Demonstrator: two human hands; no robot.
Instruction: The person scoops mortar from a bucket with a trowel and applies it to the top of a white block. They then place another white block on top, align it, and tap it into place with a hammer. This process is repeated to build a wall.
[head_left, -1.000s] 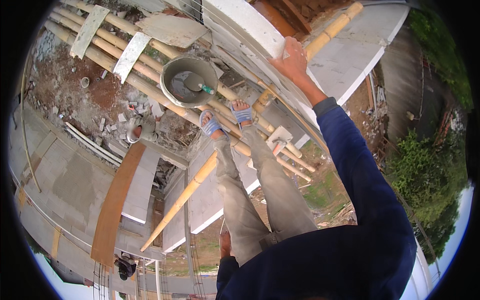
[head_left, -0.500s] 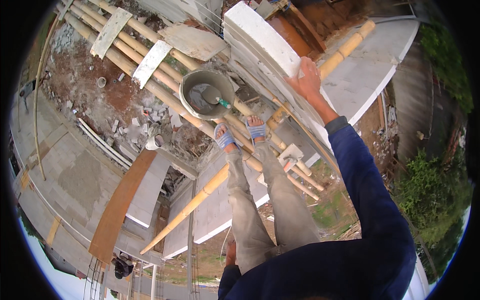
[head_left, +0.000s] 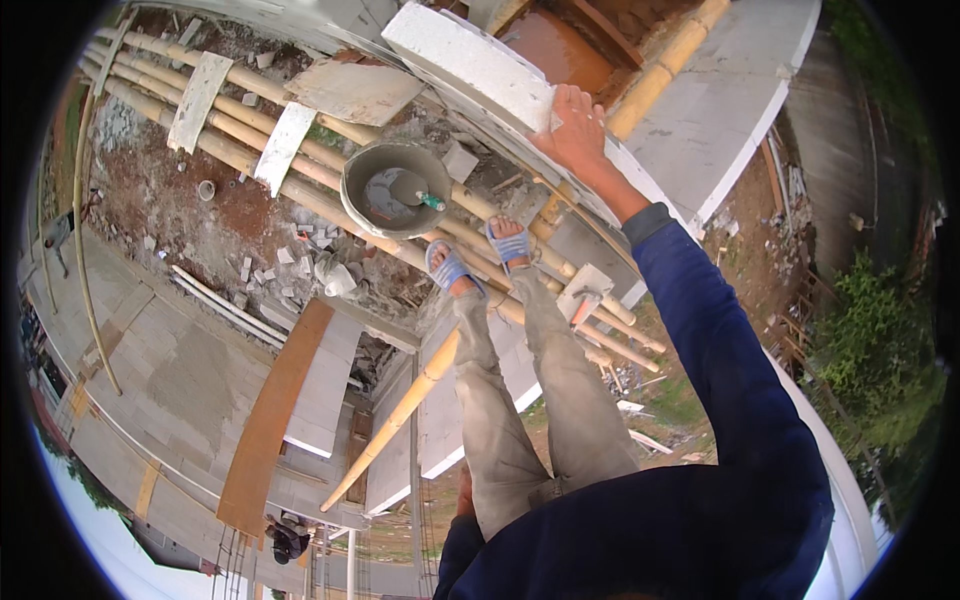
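Observation:
At the upper right, my right hand grips the near end of a white lightweight concrete block on top of a wall, with its fingers bent over the edge. My left hand hangs low beside my left leg, and its fingers are mostly hidden. In front of my feet, a grey bucket stands on bamboo poles. Wet grey mortar lies inside it, along with a tool whose green handle shows. My sandalled feet stand on the poles.
Bamboo poles form a raised walkway, crossed by pale boards. Rubble lies far below to the left. A brown plank slopes at lower left, near another person. A small board with a tool sits right of my feet.
The view has shifted, so the wall and my right hand appear farther left. My right hand stays on the block's end. The left hand still hangs by my leg.

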